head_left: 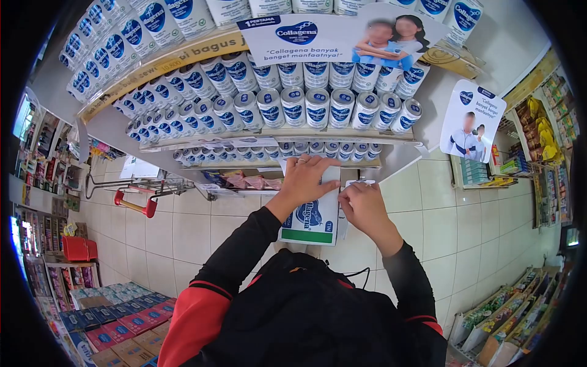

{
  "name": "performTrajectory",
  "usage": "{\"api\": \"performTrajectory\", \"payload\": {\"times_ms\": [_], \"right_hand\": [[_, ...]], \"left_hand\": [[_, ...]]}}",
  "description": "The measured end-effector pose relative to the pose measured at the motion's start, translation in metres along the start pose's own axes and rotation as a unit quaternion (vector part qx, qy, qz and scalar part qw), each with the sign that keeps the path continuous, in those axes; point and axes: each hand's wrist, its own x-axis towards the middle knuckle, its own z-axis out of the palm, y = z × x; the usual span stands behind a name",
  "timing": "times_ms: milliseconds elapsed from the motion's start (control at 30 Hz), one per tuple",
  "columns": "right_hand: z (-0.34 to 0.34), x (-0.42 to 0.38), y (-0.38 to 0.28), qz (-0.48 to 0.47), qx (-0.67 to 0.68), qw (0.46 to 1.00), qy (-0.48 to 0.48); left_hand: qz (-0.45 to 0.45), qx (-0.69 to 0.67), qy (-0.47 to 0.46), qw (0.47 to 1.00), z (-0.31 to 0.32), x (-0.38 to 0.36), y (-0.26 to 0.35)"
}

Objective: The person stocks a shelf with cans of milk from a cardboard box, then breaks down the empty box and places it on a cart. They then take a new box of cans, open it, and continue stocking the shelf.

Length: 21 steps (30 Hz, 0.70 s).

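Note:
A white carton [309, 229] with a blue heart-shaped Collagena logo and a green band stands in front of me, below the shelves. My left hand [304, 180] lies on its upper part, fingers spread and thumb pointing right. At the carton's right side is my right hand [363, 205], its fingers curled together. A small white piece shows just above these fingers; whether they grip it or the carton's edge is hidden. Rows of white Collagena cans [293, 109] with blue hearts stand on the shelf beyond my hands, and more fill the tiers above and below.
A shopping cart [147, 196] with a red handle stands to the left on the tiled floor [422, 214]. Boxed goods [116, 324] are stacked at the lower left. Product racks [501, 312] line the right side. A hanging sign [471, 122] juts out at the upper right.

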Motion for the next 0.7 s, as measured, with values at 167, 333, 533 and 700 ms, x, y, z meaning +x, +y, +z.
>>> {"api": "performTrajectory", "payload": {"times_ms": [167,333,533,700], "right_hand": [[0.008,0.006,0.002,-0.143,-0.138,0.977,0.071],[0.000,0.010,0.013,-0.251,-0.147,0.956,0.050],[-0.012,0.004,0.004,-0.087,0.033,0.995,0.022],[-0.003,0.007,-0.010,-0.049,-0.093,0.994,0.025]], "left_hand": [[-0.014,0.013,0.005,1.000,0.005,0.001,0.001],[-0.035,0.021,0.003,0.999,0.009,0.001,0.002],[-0.047,0.025,-0.009,0.999,0.007,0.004,0.000],[-0.054,0.019,-0.013,0.998,0.006,0.010,0.001]]}}
